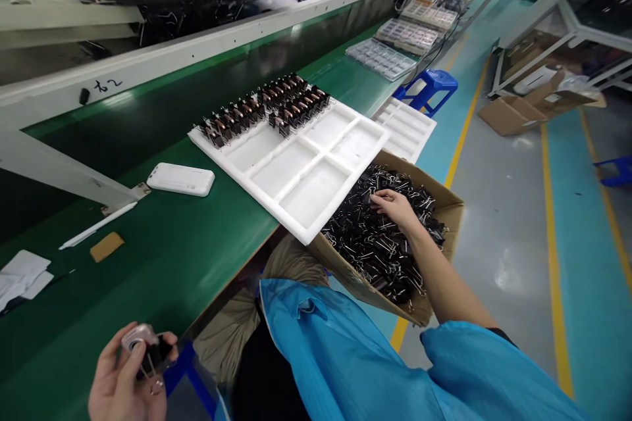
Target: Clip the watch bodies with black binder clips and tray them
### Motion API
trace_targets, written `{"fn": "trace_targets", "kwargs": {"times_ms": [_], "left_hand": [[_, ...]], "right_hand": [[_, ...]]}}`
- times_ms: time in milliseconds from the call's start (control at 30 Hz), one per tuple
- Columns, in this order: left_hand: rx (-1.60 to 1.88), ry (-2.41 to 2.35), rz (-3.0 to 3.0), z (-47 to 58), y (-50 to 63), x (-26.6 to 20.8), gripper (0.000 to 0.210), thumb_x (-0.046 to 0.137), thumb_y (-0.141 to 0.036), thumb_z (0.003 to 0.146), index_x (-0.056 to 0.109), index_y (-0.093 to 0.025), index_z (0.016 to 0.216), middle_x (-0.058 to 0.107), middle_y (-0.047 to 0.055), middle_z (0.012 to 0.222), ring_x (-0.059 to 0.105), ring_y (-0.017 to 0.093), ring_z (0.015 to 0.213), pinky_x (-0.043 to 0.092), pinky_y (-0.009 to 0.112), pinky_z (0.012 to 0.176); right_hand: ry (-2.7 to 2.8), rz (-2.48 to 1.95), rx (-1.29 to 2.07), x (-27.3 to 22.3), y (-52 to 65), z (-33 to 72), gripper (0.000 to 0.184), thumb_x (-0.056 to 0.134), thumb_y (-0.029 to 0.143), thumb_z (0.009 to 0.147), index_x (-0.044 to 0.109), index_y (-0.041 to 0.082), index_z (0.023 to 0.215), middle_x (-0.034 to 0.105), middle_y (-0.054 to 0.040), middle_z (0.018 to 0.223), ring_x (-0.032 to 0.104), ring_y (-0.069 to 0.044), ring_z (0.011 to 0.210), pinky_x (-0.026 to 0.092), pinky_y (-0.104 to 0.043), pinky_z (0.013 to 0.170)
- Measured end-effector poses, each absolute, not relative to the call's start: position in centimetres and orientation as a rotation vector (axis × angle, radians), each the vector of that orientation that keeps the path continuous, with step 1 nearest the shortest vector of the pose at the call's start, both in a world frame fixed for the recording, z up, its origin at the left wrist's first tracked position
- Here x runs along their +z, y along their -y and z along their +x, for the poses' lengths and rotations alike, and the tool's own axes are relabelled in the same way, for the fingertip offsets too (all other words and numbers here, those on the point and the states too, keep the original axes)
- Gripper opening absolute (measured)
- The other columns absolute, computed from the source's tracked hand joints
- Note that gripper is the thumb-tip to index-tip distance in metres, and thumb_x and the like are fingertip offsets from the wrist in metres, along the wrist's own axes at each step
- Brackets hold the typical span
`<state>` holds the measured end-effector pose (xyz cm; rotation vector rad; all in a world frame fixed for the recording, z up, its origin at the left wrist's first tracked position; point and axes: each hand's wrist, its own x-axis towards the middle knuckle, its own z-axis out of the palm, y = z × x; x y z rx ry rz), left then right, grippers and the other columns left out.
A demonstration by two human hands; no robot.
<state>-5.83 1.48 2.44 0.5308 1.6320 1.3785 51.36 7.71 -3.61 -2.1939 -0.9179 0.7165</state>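
Observation:
At the lower left, my left hand [131,371] is closed around a small pinkish rounded part [139,335] together with a black binder clip [154,356], whose wire handles stick out below. My right hand [395,207] reaches over a cardboard box [447,210] heaped with black binder clips [380,243]. Its thumb and fingers are pinched together at a clip on top of the heap; the fingertips are small in view. Close by lies a white compartment tray [296,229], with rows of clipped black and copper-coloured pieces [237,117] standing along its far side.
A white power bank [180,179], a white stick [99,225], a tan pad [106,247] and white paper [24,273] lie on the green bench [207,243]. Another white tray [407,128] and a blue stool [434,85] are beyond the box. Clear trays [380,58] line the far bench.

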Motion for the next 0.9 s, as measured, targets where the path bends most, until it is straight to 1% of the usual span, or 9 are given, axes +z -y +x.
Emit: {"fn": "trace_targets", "kwargs": {"times_ms": [167, 267, 400, 467, 533, 600, 667, 767, 900], "left_hand": [[1.361, -1.603, 0.545, -5.1, -1.3, 1.3, 0.044, 0.094, -0.036, 0.074, 0.075, -0.023, 0.111, 0.075, 0.002, 0.098, 0.074, 0.021, 0.071, 0.060, 0.026, 0.050], [1.329, -1.563, 0.607, -4.2, -1.1, 0.5, 0.051, 0.096, -0.038, 0.071, 0.075, -0.022, 0.114, 0.076, 0.004, 0.100, 0.073, 0.020, 0.071, 0.060, 0.025, 0.053], [1.315, -1.539, 0.719, -2.4, 0.0, 0.2, 0.053, 0.094, -0.041, 0.072, 0.074, -0.020, 0.116, 0.079, 0.006, 0.101, 0.073, 0.018, 0.071, 0.064, 0.028, 0.064], [1.294, -1.524, 0.746, -1.3, 0.8, 0.3, 0.052, 0.093, -0.043, 0.074, 0.074, -0.019, 0.115, 0.079, 0.008, 0.104, 0.075, 0.021, 0.078, 0.064, 0.030, 0.068], [1.254, -1.492, 0.767, -0.4, 1.5, 0.4, 0.049, 0.092, -0.045, 0.076, 0.074, -0.018, 0.113, 0.080, 0.010, 0.104, 0.076, 0.024, 0.087, 0.065, 0.032, 0.069], [1.227, -1.458, 0.796, 0.0, 2.1, 0.4, 0.045, 0.090, -0.045, 0.078, 0.075, -0.018, 0.110, 0.080, 0.011, 0.103, 0.076, 0.026, 0.093, 0.064, 0.032, 0.073], [1.230, -1.447, 0.818, 0.0, 2.6, 0.4, 0.041, 0.088, -0.044, 0.080, 0.075, -0.018, 0.109, 0.080, 0.012, 0.103, 0.076, 0.026, 0.095, 0.063, 0.032, 0.078], [1.272, -1.469, 0.798, -0.6, 3.1, 0.4, 0.039, 0.088, -0.043, 0.082, 0.076, -0.018, 0.109, 0.080, 0.011, 0.103, 0.076, 0.025, 0.096, 0.062, 0.034, 0.083], [1.332, -1.498, 0.747, -1.4, 3.1, 0.6, 0.041, 0.088, -0.042, 0.080, 0.078, -0.018, 0.111, 0.081, 0.012, 0.105, 0.076, 0.026, 0.098, 0.062, 0.036, 0.088]], "right_hand": [[0.809, -1.725, 0.782, 0.5, -8.1, 48.4, 0.058, 0.075, 0.077, 0.076, 0.060, 0.022, 0.083, 0.071, -0.0053, 0.086, 0.067, -0.018, 0.074, 0.061, -0.031, 0.069], [0.817, -1.565, 0.831, 2.6, -9.1, 44.2, 0.053, 0.080, 0.072, 0.076, 0.062, 0.022, 0.076, 0.069, -0.0046, 0.081, 0.064, -0.017, 0.072, 0.057, -0.029, 0.063], [0.849, -1.296, 1.126, 4.7, -10.0, 36.6, 0.043, 0.086, 0.057, 0.075, 0.063, 0.021, 0.068, 0.072, -0.0063, 0.083, 0.068, -0.022, 0.082, 0.057, -0.031, 0.068], [0.871, -1.185, 1.369, 5.3, -10.0, 32.8, 0.037, 0.086, 0.053, 0.074, 0.065, 0.022, 0.074, 0.075, -0.0077, 0.087, 0.068, -0.022, 0.080, 0.053, -0.030, 0.062], [0.896, -1.117, 1.571, 5.4, -10.0, 29.7, 0.038, 0.085, 0.054, 0.075, 0.070, 0.023, 0.091, 0.077, -0.0081, 0.091, 0.066, -0.022, 0.073, 0.046, -0.028, 0.054], [0.907, -1.047, 1.717, 5.1, -10.4, 27.3, 0.052, 0.085, 0.056, 0.074, 0.071, 0.024, 0.114, 0.078, -0.0084, 0.095, 0.064, -0.021, 0.070, 0.041, -0.027, 0.050], [0.915, -0.981, 1.812, 4.4, -11.1, 25.5, 0.064, 0.088, 0.056, 0.071, 0.073, 0.024, 0.124, 0.078, -0.0103, 0.101, 0.066, -0.021, 0.072, 0.042, -0.027, 0.049], [0.944, -0.993, 1.831, 3.0, -12.1, 23.2, 0.060, 0.095, 0.052, 0.065, 0.078, 0.021, 0.114, 0.079, -0.0126, 0.106, 0.070, -0.021, 0.067, 0.047, -0.028, 0.047], [0.988, -1.070, 1.781, 1.1, -11.9, 19.9, 0.049, 0.098, 0.050, 0.065, 0.077, 0.019, 0.096, 0.078, -0.0082, 0.092, 0.069, -0.018, 0.055, 0.057, -0.031, 0.051]]}}
